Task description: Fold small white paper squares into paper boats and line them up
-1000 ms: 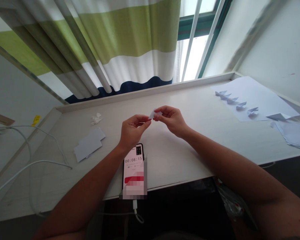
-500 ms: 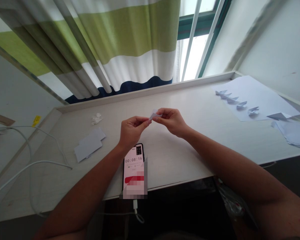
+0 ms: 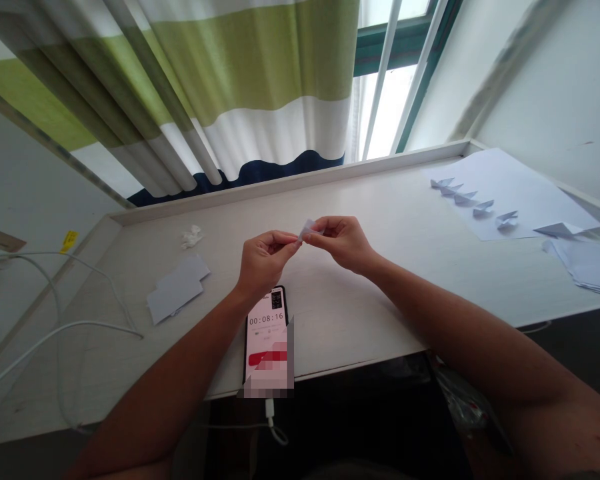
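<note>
My left hand [image 3: 261, 261] and my right hand [image 3: 346, 241] both pinch one small paper [image 3: 306, 230] with their fingers, above the bench [image 3: 360, 320]. Near my left wrist lies a phone [image 3: 266, 333]; to the right is a row of folded papers [image 3: 465, 199].

White desk [image 3: 340, 327] — phone [image 3: 265, 339], paper slips [image 3: 177, 291]

A white counter [image 3: 380, 313] is edged at the back by a low rim [image 3: 280, 185]. A curtain [image 3: 250, 60] striped in green, white and dark blue is hung behind, and bright light is let in through the window [image 3: 395, 100]. Pale walls [image 3: 565, 87] are seen on both sides.
</note>
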`<act>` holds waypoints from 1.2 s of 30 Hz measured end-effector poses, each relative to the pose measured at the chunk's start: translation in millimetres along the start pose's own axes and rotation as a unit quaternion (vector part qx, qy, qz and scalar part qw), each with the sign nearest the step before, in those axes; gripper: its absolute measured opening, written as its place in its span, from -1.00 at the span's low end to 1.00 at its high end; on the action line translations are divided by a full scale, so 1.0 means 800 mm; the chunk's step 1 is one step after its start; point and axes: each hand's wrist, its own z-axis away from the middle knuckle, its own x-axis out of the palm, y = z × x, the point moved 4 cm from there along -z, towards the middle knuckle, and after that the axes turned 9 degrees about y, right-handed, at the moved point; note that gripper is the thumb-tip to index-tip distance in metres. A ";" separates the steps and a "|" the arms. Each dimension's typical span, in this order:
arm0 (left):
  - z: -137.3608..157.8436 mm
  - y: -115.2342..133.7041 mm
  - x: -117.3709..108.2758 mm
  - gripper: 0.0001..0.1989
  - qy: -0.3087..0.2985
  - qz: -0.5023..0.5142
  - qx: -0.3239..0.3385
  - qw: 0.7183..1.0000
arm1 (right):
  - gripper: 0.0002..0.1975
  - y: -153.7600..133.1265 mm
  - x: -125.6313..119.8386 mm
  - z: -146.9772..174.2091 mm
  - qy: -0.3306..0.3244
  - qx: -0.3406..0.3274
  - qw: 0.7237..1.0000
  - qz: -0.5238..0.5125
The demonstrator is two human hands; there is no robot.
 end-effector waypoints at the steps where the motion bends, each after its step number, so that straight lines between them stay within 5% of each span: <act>1: 0.000 0.000 0.000 -0.80 0.002 -0.004 -0.002 1.000 | -0.57 0.000 0.000 0.000 0.001 -0.001 1.000 -0.002; 8: -0.003 0.000 -0.002 -0.68 -0.014 0.019 -0.044 0.999 | -0.60 0.002 -0.003 -0.002 0.004 -0.006 1.000 0.003; 12: -0.008 -0.008 -0.005 -0.81 -0.064 0.035 -0.080 0.994 | -0.63 0.004 -0.007 -0.003 0.013 -0.011 0.999 0.029; 21: -0.005 -0.015 -0.001 -0.57 -0.130 -0.028 -0.060 0.989 | -0.59 0.004 -0.004 -0.002 -0.013 -0.001 1.000 0.018; 36: -0.002 -0.001 -0.002 -0.69 -0.094 -0.091 0.011 0.991 | -0.46 0.005 -0.001 -0.001 -0.042 0.048 0.997 -0.053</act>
